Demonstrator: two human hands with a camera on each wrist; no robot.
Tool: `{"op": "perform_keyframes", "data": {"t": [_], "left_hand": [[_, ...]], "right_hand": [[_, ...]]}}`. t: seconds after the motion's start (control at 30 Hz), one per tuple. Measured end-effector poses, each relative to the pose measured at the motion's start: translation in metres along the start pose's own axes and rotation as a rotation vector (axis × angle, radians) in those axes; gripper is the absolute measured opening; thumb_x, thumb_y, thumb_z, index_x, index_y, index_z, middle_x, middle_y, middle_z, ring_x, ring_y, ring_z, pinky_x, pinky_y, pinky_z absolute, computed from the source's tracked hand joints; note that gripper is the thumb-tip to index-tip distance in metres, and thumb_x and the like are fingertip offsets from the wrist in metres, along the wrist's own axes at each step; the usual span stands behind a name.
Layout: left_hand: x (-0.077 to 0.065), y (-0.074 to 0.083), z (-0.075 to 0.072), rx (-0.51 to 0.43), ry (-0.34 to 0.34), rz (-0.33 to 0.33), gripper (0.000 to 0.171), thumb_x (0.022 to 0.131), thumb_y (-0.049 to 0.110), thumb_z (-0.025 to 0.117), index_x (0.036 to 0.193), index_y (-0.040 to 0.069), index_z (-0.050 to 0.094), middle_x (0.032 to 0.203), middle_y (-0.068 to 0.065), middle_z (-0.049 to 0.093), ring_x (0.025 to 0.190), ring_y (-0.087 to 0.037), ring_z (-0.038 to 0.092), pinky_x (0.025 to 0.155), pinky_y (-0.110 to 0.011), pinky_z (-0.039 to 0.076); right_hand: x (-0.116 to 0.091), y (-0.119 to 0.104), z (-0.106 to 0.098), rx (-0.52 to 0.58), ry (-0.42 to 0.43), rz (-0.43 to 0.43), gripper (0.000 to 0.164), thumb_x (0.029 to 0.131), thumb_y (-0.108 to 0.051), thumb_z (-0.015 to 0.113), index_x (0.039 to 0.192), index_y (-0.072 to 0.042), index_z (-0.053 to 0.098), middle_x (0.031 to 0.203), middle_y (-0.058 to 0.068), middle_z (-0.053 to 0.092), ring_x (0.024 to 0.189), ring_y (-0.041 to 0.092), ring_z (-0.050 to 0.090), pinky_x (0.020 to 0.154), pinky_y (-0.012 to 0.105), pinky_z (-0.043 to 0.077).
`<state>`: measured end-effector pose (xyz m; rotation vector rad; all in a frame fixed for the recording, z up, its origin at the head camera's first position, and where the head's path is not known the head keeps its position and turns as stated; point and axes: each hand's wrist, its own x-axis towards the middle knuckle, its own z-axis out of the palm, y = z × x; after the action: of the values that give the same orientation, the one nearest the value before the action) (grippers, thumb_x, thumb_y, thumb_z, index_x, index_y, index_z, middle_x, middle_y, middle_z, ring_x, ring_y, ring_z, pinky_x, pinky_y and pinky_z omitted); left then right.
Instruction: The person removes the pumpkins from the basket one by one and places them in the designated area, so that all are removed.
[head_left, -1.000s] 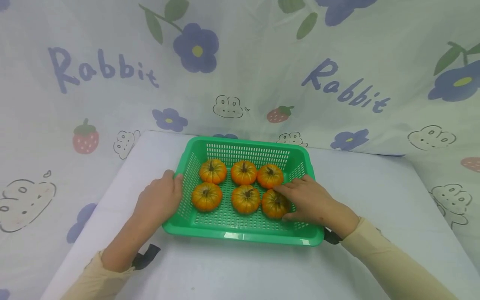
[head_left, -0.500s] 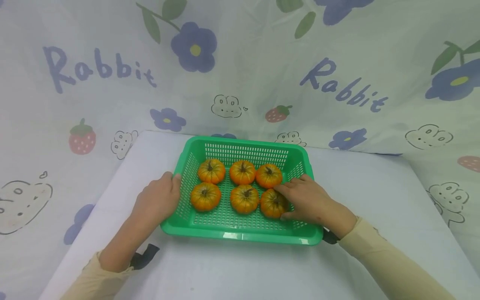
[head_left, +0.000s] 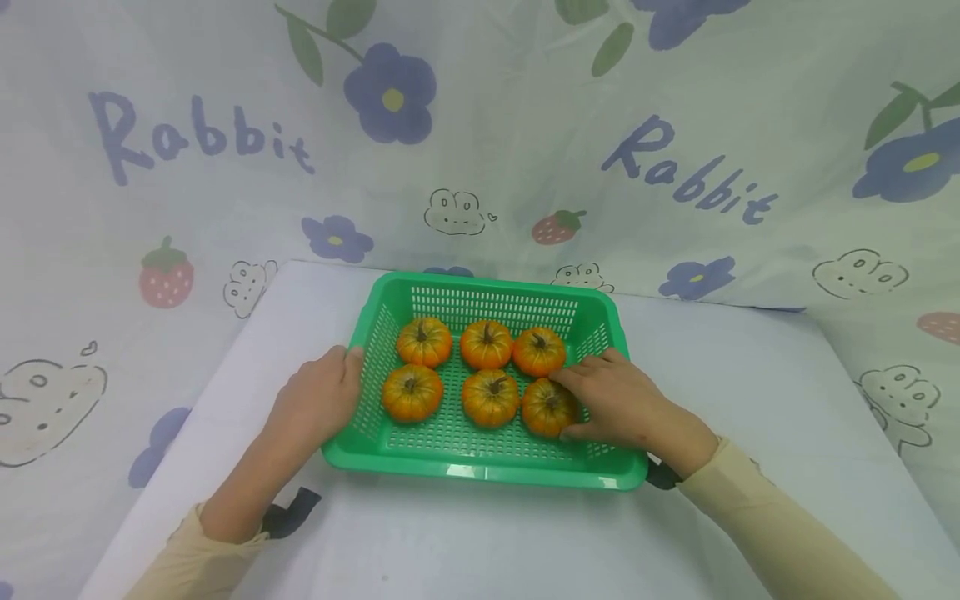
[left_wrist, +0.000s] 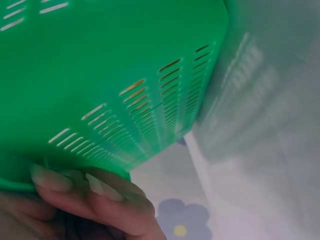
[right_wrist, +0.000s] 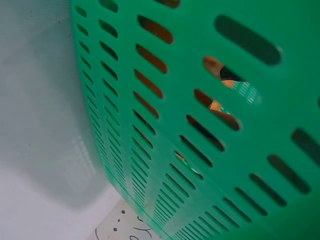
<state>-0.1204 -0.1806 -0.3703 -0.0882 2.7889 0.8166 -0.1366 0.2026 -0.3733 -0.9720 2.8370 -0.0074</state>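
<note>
In the head view, a green plastic basket (head_left: 486, 475) holds several small orange pumpkins in two rows. My left hand (head_left: 318, 396) grips the basket's left rim. From the left wrist view, its fingertips (left_wrist: 55, 181) curl under the rim against the slotted side wall. Over the basket's right end reaches my right hand (head_left: 618, 400), fingers and thumb around the front right pumpkin (head_left: 549, 410), which rests on the basket floor. Slots in the basket's wall (right_wrist: 280, 95) fill the right wrist view, with glimpses of skin and orange behind them.
The basket stands on a white-covered table (head_left: 480, 542), near its back edge. Behind and beside the table hangs a pale cloth (head_left: 480, 125) printed with flowers, strawberries, rabbits and lettering. A dark strap (head_left: 292, 512) shows at the left wrist.
</note>
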Motion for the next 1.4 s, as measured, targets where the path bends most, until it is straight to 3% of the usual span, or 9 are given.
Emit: {"op": "perform_keyframes", "data": {"t": [0.37, 0.5, 0.7, 0.87, 1.07, 1.4], "left_hand": [[0.001, 0.001, 0.001, -0.004, 0.007, 0.002, 0.053, 0.114, 0.044, 0.020, 0.110, 0.001, 0.050, 0.075, -0.013, 0.053, 0.060, -0.025, 0.054, 0.051, -0.035, 0.047], [0.001, 0.001, 0.001, 0.001, 0.012, 0.009, 0.053, 0.114, 0.044, 0.019, 0.109, 0.001, 0.050, 0.075, -0.013, 0.052, 0.059, -0.025, 0.053, 0.050, -0.036, 0.047], [0.000, 0.001, 0.001, -0.011, 0.018, 0.013, 0.053, 0.114, 0.043, 0.020, 0.108, 0.001, 0.050, 0.074, -0.012, 0.052, 0.058, -0.025, 0.053, 0.049, -0.035, 0.046], [0.000, 0.002, 0.001, -0.023, 0.017, 0.008, 0.053, 0.114, 0.044, 0.019, 0.110, 0.001, 0.050, 0.074, -0.013, 0.052, 0.059, -0.025, 0.053, 0.050, -0.035, 0.047], [0.000, 0.001, 0.002, -0.026, 0.022, 0.004, 0.054, 0.114, 0.045, 0.019, 0.110, 0.001, 0.050, 0.074, -0.013, 0.052, 0.059, -0.025, 0.053, 0.050, -0.035, 0.047], [-0.001, 0.002, 0.001, -0.031, 0.015, 0.001, 0.054, 0.114, 0.045, 0.018, 0.111, 0.001, 0.050, 0.074, -0.012, 0.052, 0.059, -0.025, 0.054, 0.050, -0.036, 0.047]], "right_hand": [[-0.004, 0.003, -0.001, 0.074, 0.031, -0.006, 0.072, 0.079, -0.047, 0.090, 0.134, -0.007, 0.066, 0.127, 0.006, 0.072, 0.120, 0.027, 0.064, 0.097, 0.047, 0.044], [-0.005, 0.003, -0.004, 0.131, 0.030, 0.011, 0.071, 0.081, -0.042, 0.090, 0.136, -0.005, 0.065, 0.130, 0.008, 0.070, 0.125, 0.031, 0.061, 0.107, 0.051, 0.043], [-0.008, 0.004, -0.009, 0.198, 0.045, 0.021, 0.071, 0.082, -0.038, 0.090, 0.138, -0.003, 0.064, 0.132, 0.012, 0.069, 0.136, 0.043, 0.052, 0.118, 0.058, 0.032], [-0.011, 0.006, -0.010, 0.214, 0.063, 0.016, 0.073, 0.083, -0.039, 0.089, 0.141, -0.004, 0.062, 0.136, 0.015, 0.066, 0.139, 0.046, 0.049, 0.115, 0.060, 0.036], [-0.015, 0.007, -0.014, 0.256, 0.105, -0.004, 0.077, 0.086, -0.043, 0.086, 0.146, -0.004, 0.057, 0.141, 0.013, 0.063, 0.133, 0.036, 0.056, 0.106, 0.056, 0.048], [-0.025, 0.011, -0.020, 0.300, 0.164, 0.024, 0.077, 0.089, -0.048, 0.083, 0.148, -0.006, 0.055, 0.144, 0.012, 0.061, 0.131, 0.035, 0.058, 0.105, 0.057, 0.048]]}}
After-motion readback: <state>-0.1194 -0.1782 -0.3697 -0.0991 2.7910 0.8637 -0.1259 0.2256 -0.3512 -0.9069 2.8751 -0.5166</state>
